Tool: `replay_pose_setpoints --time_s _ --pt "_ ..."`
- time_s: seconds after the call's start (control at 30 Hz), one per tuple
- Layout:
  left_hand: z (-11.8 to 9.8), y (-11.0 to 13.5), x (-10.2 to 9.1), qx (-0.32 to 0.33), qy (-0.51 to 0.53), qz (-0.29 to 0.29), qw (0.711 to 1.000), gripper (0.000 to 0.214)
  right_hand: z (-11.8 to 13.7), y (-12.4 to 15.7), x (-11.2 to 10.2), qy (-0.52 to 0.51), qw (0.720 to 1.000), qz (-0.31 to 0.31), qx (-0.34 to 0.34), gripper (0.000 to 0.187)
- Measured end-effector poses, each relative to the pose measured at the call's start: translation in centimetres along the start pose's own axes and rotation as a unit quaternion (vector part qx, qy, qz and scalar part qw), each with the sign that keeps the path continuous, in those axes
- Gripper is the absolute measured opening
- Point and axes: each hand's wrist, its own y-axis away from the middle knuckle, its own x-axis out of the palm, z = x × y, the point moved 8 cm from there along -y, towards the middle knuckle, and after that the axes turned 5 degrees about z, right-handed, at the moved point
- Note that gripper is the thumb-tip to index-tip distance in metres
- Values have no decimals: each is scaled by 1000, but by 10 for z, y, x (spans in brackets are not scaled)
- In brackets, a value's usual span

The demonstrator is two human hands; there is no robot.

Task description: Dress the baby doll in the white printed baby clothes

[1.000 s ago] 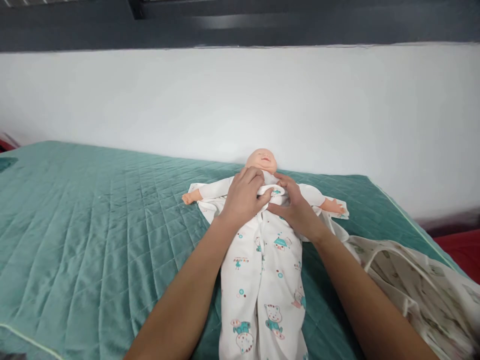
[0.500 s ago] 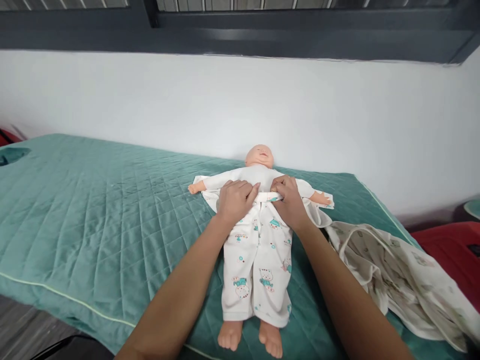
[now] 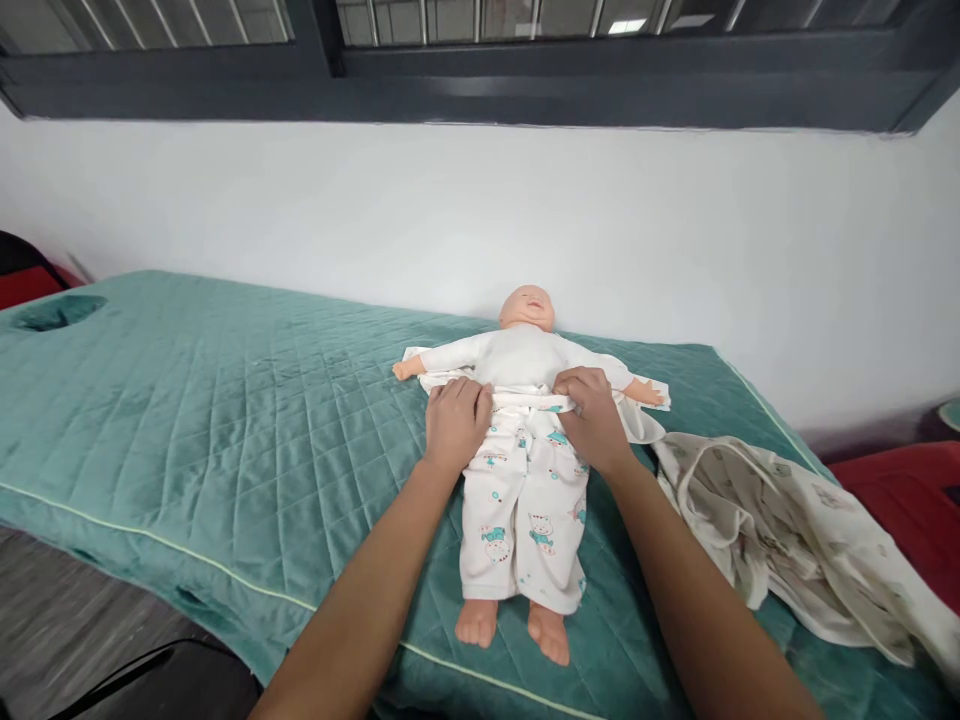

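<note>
I have the left hand and right hand, each grip clamped on the pants: probably light, soft, stretchy, best held by the waistband

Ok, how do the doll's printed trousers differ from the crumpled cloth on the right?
The printed trousers are on the doll, legs straight; the crumpled cloth lies bunched to the side. The trousers are white with teal prints; the cloth looks more beige. The left hand and right hand are at the trousers' waist; neither is on the cloth. Trousers and cloth are both pale fabric.
</note>
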Motion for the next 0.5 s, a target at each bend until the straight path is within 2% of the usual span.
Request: replay_pose_setpoints --time_s 0.3,0.5 --pt "5 0 1 -38 -19 -24 999 35 12 29 -6 37 999 -5 4 7" --pt "9 0 3 -71 -15 -8 997 41 13 37 -8 47 999 -2 22 6"
